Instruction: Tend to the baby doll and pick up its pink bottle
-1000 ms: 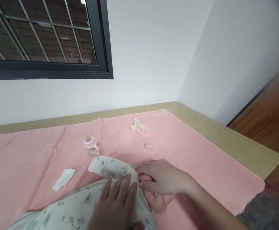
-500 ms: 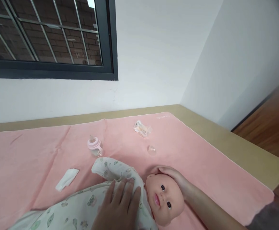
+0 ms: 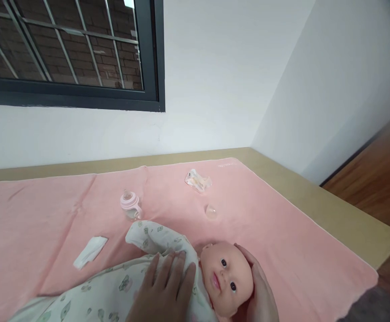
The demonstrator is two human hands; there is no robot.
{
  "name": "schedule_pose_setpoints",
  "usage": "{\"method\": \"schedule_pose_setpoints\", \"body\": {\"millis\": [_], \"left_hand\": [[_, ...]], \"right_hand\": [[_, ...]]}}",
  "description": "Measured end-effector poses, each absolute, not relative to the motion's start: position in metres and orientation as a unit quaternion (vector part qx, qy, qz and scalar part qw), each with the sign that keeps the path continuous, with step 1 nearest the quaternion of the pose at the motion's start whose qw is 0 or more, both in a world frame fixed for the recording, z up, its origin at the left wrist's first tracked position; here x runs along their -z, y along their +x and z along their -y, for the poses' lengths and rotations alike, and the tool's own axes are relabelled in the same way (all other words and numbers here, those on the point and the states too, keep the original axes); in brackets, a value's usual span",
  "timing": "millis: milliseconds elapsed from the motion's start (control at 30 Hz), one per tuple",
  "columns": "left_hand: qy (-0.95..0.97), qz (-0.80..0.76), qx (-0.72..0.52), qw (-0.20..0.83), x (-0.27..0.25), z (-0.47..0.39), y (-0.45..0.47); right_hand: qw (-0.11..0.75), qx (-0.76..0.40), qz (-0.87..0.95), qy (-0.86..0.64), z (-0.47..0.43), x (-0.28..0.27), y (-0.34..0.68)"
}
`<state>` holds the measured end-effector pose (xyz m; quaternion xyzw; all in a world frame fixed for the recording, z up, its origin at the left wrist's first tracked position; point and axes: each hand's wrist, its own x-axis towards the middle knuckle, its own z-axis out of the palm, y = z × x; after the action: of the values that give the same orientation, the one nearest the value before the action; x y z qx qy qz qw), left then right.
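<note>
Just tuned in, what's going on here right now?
A person has a baby doll lying on its back on a pink towel. The left hand rests flat on its printed sleepsuit; the right hand cups the head. A small pink bottle and a folded white cloth lie nearby.

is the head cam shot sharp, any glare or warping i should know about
Head view: light is soft and even, with no hard shadows or glare on the pink blanket; the doll, left hand and right hand at the bottom edge look reasonably sharp; the window frame and wall corner lean from wide-angle distortion; the small clear cap and crumpled wrapper are too small to read.
</note>
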<state>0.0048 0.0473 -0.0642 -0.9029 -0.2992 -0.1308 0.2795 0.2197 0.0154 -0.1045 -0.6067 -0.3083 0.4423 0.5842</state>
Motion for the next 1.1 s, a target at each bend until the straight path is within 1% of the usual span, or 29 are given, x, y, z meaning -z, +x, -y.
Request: {"method": "schedule_pose_setpoints", "body": {"millis": [133,233,300,333,400,467,500,533,567,700,733,800,867,967,1033,1100], "left_hand": [[-0.905,0.306,0.142,0.261,0.070,-0.046,0.005],[-0.903,0.327,0.162,0.226,0.072,-0.045,0.005],[-0.904,0.329,0.165,0.215,0.072,-0.044,0.005],[-0.906,0.327,0.162,0.213,0.071,-0.043,0.005],[-0.908,0.330,0.158,0.205,0.071,-0.041,0.005],[-0.907,0.341,0.156,0.194,0.070,-0.038,0.006],[-0.906,0.347,0.156,0.187,0.070,-0.037,0.006],[-0.907,0.348,0.155,0.179,0.069,-0.037,0.007],[-0.909,0.348,0.156,0.171,0.068,-0.036,0.008],[-0.914,0.346,0.160,0.142,0.061,-0.035,0.009],[-0.913,0.350,0.160,0.139,0.060,-0.034,0.009],[-0.910,0.356,0.161,0.139,0.060,-0.033,0.008],[-0.907,0.355,0.170,0.152,0.065,-0.032,0.006],[-0.893,0.359,0.197,0.189,0.081,-0.034,0.007],[-0.873,0.376,0.220,0.218,0.092,-0.036,0.010],[-0.855,0.395,0.235,0.240,0.098,-0.037,0.012]], "right_hand": [[0.594,-0.473,0.287,-0.584,-0.021,0.092,0.230],[0.551,-0.489,0.342,-0.583,-0.043,0.078,0.242],[0.519,-0.478,0.392,-0.590,-0.063,0.070,0.250],[0.515,-0.465,0.412,-0.590,-0.073,0.068,0.254],[0.538,-0.414,0.439,-0.589,-0.094,0.064,0.261],[0.553,-0.334,0.471,-0.601,-0.115,0.065,0.266],[0.536,-0.293,0.498,-0.615,-0.125,0.066,0.267],[0.497,-0.258,0.538,-0.630,-0.135,0.069,0.268],[0.439,-0.231,0.584,-0.642,-0.143,0.072,0.267],[0.171,-0.176,0.710,-0.660,-0.171,0.085,0.256],[0.126,-0.163,0.723,-0.659,-0.177,0.084,0.251],[0.080,-0.131,0.738,-0.657,-0.187,0.076,0.240],[0.086,-0.095,0.749,-0.650,-0.197,0.057,0.224],[0.146,-0.047,0.792,-0.591,-0.207,0.021,0.187],[0.207,-0.060,0.830,-0.514,-0.208,0.000,0.153],[0.253,-0.105,0.861,-0.428,-0.207,-0.013,0.117]]}}
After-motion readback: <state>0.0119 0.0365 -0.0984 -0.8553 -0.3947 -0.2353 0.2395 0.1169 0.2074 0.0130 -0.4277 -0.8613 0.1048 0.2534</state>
